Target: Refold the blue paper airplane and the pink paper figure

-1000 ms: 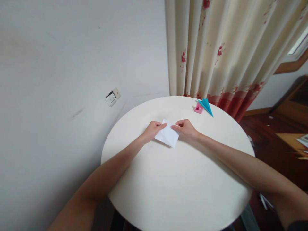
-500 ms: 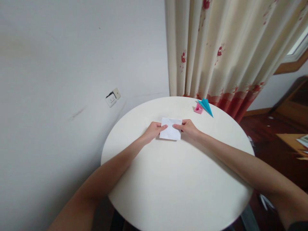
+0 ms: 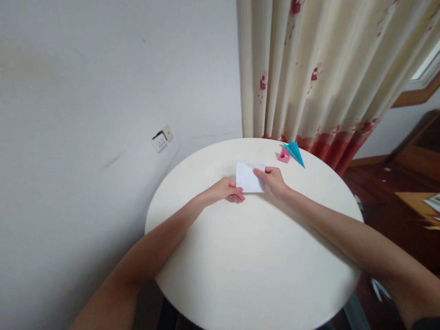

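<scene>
A folded white paper (image 3: 248,176) lies flat on the round white table (image 3: 254,266), toward its far side. My right hand (image 3: 274,179) pinches the paper's right edge between thumb and fingers. My left hand (image 3: 227,189) rests on the table just left of the paper's near corner, fingers curled loosely and barely touching it. Both forearms stretch across the tabletop from the near edge.
A pink folded paper piece (image 3: 283,155) and a blue paper plane (image 3: 294,151) sit near the table's far right edge. A cream curtain (image 3: 319,68) with red flowers hangs behind. A wall socket (image 3: 161,139) is on the white wall at left. Dark wooden floor shows at right.
The paper, held tilted in both hands a second ago, now lies flat and further to the right. My left hand has let go and moved down beside it; my right hand keeps hold.
</scene>
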### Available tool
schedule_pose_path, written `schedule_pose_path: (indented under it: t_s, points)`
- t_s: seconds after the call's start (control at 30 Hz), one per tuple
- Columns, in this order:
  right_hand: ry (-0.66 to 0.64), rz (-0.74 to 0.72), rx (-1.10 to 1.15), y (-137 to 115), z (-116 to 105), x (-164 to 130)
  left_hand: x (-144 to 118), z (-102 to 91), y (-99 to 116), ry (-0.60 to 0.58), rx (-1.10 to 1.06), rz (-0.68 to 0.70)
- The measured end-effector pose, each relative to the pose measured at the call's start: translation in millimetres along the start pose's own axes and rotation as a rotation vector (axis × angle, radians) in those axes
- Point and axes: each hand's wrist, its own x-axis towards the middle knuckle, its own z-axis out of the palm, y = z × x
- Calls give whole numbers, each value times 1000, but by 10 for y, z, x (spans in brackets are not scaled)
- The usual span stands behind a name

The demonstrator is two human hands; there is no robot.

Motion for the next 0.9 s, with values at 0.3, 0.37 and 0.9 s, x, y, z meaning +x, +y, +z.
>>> schedule_pose_path:
  t_s: [0.3,0.37,0.9]
  points:
    - [-315,62,-148,-74,84,-172,69,-28,21,315,33,246]
    - [-319,31,-154,-49,93,-188,64,8,6,334,88,262]
    - [-10,-94,-167,-127,-110,83,78,60,-1,393,49,235]
